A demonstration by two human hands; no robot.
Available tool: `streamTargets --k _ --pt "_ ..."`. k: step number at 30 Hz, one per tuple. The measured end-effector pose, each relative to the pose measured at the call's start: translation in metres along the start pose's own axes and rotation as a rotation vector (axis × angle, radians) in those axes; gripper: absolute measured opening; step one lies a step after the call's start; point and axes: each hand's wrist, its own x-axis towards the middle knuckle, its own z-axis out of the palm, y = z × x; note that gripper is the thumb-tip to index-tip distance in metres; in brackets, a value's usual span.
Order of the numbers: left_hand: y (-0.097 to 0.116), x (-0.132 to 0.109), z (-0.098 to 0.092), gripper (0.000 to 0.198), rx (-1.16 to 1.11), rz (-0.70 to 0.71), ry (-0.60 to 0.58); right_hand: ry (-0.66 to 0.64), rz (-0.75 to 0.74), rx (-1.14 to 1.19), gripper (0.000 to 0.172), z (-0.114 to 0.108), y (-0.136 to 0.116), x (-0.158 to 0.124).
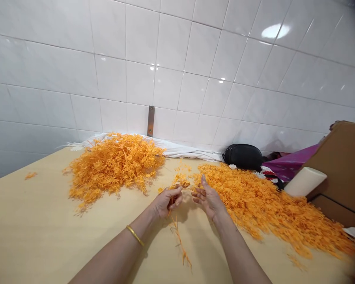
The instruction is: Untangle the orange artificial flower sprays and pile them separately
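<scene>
Between the thumb and fingers of my left hand [169,200] is an orange artificial sprig [180,240]; its thin stem hangs down below the fist toward the table. Frilly orange bits of it also show above the fingers. My right hand [208,198] is just to the right, thumb raised and fingers apart, with nothing visible gripped in it. Left of my hands rises a bushy pile of orange sprigs [115,165]. A wide, flatter heap of small orange pieces [254,197] spreads out beside and beyond my right hand.
A pale wooden table [41,228] meets a white tiled wall, with white cloth [183,150] along the back edge. At the right are a black case [243,156], a purple bag [290,162], a cream roll [305,182] and a cardboard box [343,169]. One loose orange piece [31,175] lies far left.
</scene>
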Motion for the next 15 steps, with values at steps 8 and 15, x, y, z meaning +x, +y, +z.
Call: streamTargets --k 8,15 --pt "-0.011 0.011 -0.005 0.015 -0.157 0.003 0.311 -0.126 -0.177 0.16 0.027 -0.005 0.008 0.001" --pt "-0.004 0.015 -0.007 0.012 -0.469 0.065 0.536 -0.192 -0.15 0.081 0.027 -0.004 0.019 0.002"
